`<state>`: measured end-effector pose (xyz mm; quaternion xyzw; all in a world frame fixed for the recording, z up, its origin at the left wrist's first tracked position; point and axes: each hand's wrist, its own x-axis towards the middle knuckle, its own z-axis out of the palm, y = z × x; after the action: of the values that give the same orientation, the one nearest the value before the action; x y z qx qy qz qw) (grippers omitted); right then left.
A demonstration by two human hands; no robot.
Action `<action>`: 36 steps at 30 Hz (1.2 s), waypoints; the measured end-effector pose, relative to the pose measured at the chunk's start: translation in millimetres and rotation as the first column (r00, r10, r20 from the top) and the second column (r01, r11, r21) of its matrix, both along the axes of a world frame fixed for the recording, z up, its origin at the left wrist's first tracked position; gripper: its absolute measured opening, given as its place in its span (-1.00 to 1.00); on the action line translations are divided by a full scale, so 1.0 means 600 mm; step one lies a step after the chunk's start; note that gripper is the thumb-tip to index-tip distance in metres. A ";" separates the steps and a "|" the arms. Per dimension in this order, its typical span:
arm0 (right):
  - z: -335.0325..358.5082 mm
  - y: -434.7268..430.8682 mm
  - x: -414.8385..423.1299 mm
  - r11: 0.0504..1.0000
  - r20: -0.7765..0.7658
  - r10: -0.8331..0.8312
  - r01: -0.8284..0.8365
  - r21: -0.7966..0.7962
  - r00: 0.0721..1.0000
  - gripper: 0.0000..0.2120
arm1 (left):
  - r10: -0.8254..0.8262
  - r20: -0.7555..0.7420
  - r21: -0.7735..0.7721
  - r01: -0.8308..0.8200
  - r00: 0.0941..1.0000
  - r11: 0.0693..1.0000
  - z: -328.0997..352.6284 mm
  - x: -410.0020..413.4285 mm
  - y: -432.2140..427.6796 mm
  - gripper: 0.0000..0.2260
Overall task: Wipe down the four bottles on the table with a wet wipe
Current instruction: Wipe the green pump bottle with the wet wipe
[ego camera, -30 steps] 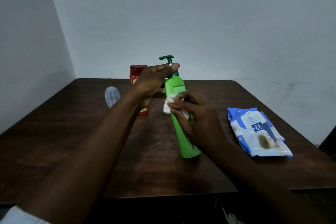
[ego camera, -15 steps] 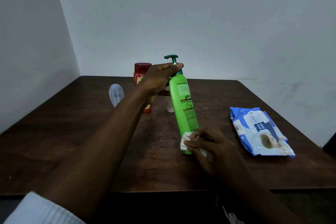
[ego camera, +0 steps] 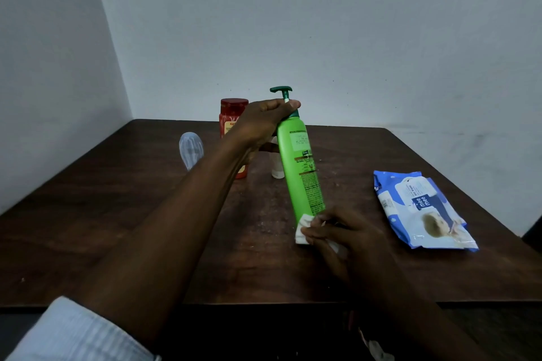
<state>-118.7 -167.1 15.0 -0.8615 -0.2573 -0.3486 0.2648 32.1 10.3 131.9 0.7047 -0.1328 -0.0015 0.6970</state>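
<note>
A tall green pump bottle (ego camera: 299, 167) stands tilted on the dark wooden table (ego camera: 117, 228), its top leaning away from me. My left hand (ego camera: 264, 120) grips its neck just under the dark green pump. My right hand (ego camera: 343, 240) holds a white wet wipe (ego camera: 303, 228) against the bottle's base. Behind my left arm stands a red jar (ego camera: 233, 114) with a red lid. A small white bottle (ego camera: 277, 168) is mostly hidden behind the green one. A clear bottle (ego camera: 191, 149) stands to the left.
A blue and white wet wipe pack (ego camera: 422, 211) lies flat on the table to the right. Pale walls close the table in at the back and the left. The table's front edge runs just below my right wrist.
My right hand slid the wipe down the green bottle from its middle to its base, where it has stayed. My left hand kept its grip on the neck.
</note>
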 end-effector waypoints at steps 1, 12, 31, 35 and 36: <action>0.003 0.000 0.002 1.000 0.002 0.003 -0.003 0.004 1.000 -0.72 | -0.004 0.001 0.001 0.004 1.000 1.000 0.001 0.000 0.000 -0.83; 0.074 0.027 0.048 0.991 -0.049 0.018 -0.011 0.134 0.999 -0.85 | -0.011 0.020 0.003 0.011 1.000 1.000 -0.001 -0.006 -0.001 -0.89; 0.020 0.013 0.018 0.996 0.043 -0.026 0.022 0.084 0.999 -0.80 | 0.037 0.086 0.001 -0.038 0.996 0.999 -0.016 0.000 -0.004 -0.76; -0.002 0.009 0.001 0.998 0.057 -0.043 0.041 0.037 0.997 -0.81 | 0.025 0.098 0.041 -0.030 0.995 0.999 -0.015 -0.002 -0.008 -0.75; -0.006 0.009 -0.004 0.998 0.054 -0.053 0.051 0.038 0.997 -0.79 | 0.028 0.104 0.053 -0.033 0.994 0.998 -0.014 -0.003 -0.008 -0.77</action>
<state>-121.0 -161.4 11.3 -0.8530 -0.2356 -0.3835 0.2641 30.3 5.6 123.3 0.7244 -0.1579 0.0422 0.6697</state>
